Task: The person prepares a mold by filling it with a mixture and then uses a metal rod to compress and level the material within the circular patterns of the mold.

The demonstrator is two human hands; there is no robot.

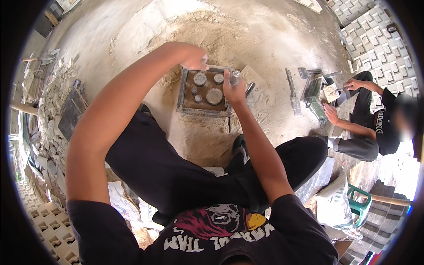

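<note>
A dark metal mould frame (180,98) lies on the dusty ground in front of me. Brown sandy material fills it, and several grey round discs of different sizes sit in it, the largest disc (214,96) towards the near right. My left hand (194,57) is at the frame's far edge, its fingers curled in; what they hold, if anything, is hidden. At the far right corner, my right hand (234,89) is closed, thumb raised, around a grey metallic piece (236,76) that I see only in part.
A co-worker (384,115) sits at the right, hands on another mould (316,106). A long metal bar (293,92) lies between us. Rubble (48,119) and a dark panel (73,108) are at the left. A white sack (333,203) stands beside a green plastic chair (360,203).
</note>
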